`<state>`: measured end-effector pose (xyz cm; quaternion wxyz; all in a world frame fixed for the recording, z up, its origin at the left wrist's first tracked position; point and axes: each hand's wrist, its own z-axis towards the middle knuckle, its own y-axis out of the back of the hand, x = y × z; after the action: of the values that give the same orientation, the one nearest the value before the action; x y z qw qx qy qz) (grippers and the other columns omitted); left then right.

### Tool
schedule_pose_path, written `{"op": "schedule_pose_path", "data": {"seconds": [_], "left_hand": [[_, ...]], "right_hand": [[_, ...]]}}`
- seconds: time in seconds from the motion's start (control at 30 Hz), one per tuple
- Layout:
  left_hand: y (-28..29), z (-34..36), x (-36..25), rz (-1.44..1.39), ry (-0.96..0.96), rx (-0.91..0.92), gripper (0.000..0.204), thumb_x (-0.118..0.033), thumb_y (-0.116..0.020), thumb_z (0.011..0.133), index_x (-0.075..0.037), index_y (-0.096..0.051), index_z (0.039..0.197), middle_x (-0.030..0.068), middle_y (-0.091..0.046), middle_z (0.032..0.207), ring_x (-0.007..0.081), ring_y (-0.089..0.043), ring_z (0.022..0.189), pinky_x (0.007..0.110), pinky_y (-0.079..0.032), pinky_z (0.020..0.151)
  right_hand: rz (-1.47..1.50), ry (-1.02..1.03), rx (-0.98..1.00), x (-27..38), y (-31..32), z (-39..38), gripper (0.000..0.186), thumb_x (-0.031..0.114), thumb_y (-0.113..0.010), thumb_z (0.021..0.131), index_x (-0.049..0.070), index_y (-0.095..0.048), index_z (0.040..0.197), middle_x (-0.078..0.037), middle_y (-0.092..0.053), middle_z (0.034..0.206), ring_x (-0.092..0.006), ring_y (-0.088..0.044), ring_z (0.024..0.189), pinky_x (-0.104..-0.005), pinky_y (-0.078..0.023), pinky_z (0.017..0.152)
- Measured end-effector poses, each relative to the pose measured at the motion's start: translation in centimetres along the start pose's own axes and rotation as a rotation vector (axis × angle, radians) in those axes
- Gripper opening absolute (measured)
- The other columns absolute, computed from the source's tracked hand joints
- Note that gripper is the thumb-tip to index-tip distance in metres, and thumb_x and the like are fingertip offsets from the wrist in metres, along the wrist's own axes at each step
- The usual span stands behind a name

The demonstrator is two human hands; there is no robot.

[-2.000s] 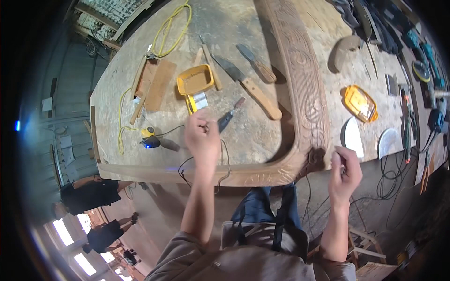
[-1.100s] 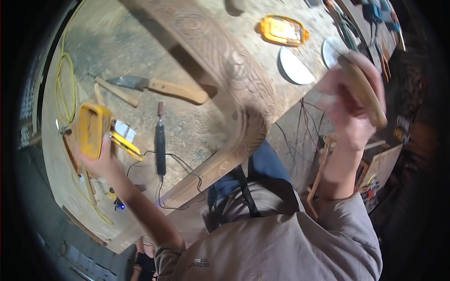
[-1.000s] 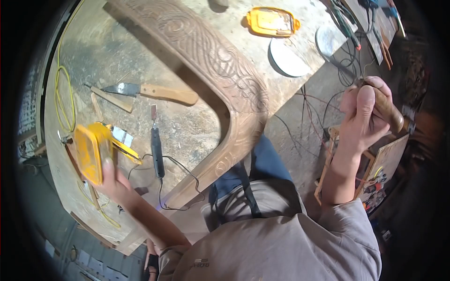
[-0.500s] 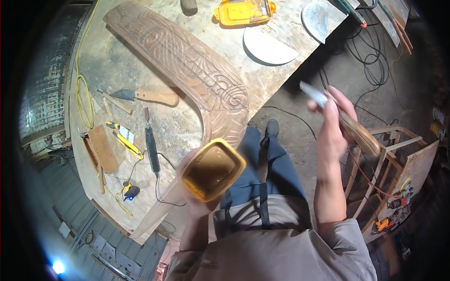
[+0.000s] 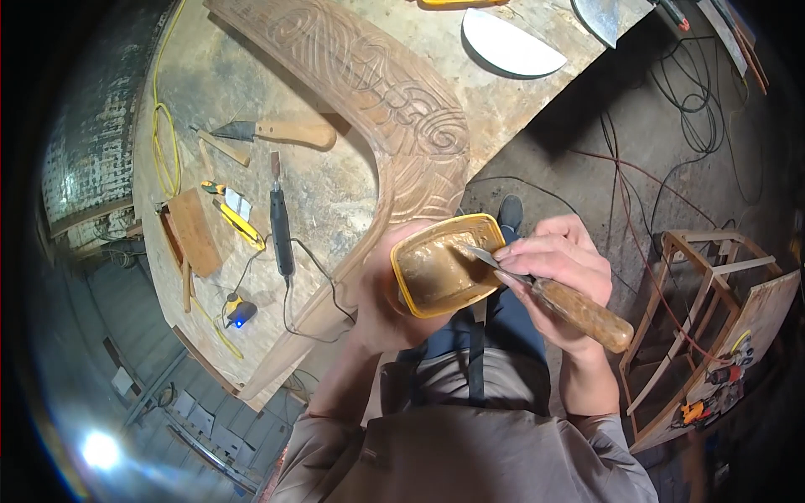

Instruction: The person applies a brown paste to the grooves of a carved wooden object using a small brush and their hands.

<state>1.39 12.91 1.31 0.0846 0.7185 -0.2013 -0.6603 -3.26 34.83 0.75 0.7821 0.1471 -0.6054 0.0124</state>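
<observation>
My left hand (image 5: 386, 289) is wrapped round a yellow-rimmed plastic tub (image 5: 444, 303), tilted so its inside faces up at me. Brownish paste or liquid coats the tub's inner walls and bottom. In my right hand (image 5: 562, 272) is a knife (image 5: 587, 314) with a wooden handle, gripped near where the blade begins. The metal blade reaches over the tub's right rim, its tip inside. Just beyond the tub lies a long, curved piece of carved wood (image 5: 360, 71) with swirling relief, resting along the workbench.
On the workbench (image 5: 327, 197) lie a wooden-handled knife (image 5: 293, 132), a black corded tool (image 5: 281, 235), a yellow utility knife (image 5: 239, 225) and a white half-round plate (image 5: 511, 46). A wooden frame (image 5: 696, 318) stands on the floor at right, with cables (image 5: 688, 109) beyond it.
My right hand has come left and inward, bringing the knife's blade into the tub. The tub has shifted right and its opening now shows more paste. The whole view has moved slightly.
</observation>
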Motion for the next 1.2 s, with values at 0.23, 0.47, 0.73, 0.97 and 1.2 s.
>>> {"op": "schedule_pose_path", "data": {"seconds": [0.23,0.47,0.73,0.97,1.2], "left_hand": [[1.1,0.6,-0.3,-0.004,-0.083,0.077,0.071,-0.008,-0.088,0.064,0.005,-0.055,0.124,0.0190,-0.063,0.118,0.0295,-0.063,0.109,0.039,-0.050,0.094],[1.6,0.7,-0.2,-0.022,-0.091,0.105,0.069,-0.011,-0.087,0.064,0.005,-0.055,0.123,0.0207,-0.064,0.115,0.0330,-0.064,0.106,0.040,-0.050,0.094],[2.6,0.1,0.5,0.052,-0.113,0.127,0.064,-0.015,-0.084,0.063,0.001,-0.059,0.120,0.0188,-0.065,0.114,0.0323,-0.064,0.103,0.041,-0.049,0.094],[4.9,-4.0,2.6,0.270,-0.033,0.003,0.086,-0.024,-0.095,0.059,-0.004,-0.051,0.130,0.0107,-0.060,0.122,0.0224,-0.060,0.112,0.036,-0.049,0.096],[4.7,-6.2,6.2,0.298,0.020,-0.332,0.082,-0.021,-0.092,0.059,-0.003,-0.050,0.127,0.0118,-0.057,0.120,0.0254,-0.058,0.111,0.037,-0.046,0.096]], "right_hand": [[-0.040,0.015,0.064,-0.8,-1.6,-0.5,0.021,-0.001,-0.078,0.066,0.009,-0.071,0.083,-0.002,-0.071,0.083,-0.0221,-0.056,0.073,-0.0319,-0.046,0.074],[-0.103,0.069,0.029,-1.0,-2.2,-0.8,0.021,0.001,-0.075,0.064,0.008,-0.070,0.083,-0.003,-0.071,0.083,-0.0234,-0.057,0.073,-0.0325,-0.048,0.070],[-0.009,0.134,-0.322,1.1,-3.2,-3.4,0.023,-0.004,-0.071,0.075,0.002,-0.069,0.097,-0.012,-0.066,0.085,-0.0221,-0.062,0.069,-0.0320,-0.052,0.057],[0.384,-0.316,-0.757,-2.8,-7.5,-3.0,0.017,-0.009,-0.067,0.083,-0.002,-0.057,0.095,-0.026,-0.067,0.104,-0.0256,-0.069,0.090,-0.0357,-0.055,0.084],[0.720,-0.319,-0.987,-4.9,-13.6,-1.7,0.015,-0.006,-0.067,0.089,-0.003,-0.058,0.100,-0.026,-0.067,0.114,-0.0257,-0.069,0.097,-0.0361,-0.054,0.091]]}}
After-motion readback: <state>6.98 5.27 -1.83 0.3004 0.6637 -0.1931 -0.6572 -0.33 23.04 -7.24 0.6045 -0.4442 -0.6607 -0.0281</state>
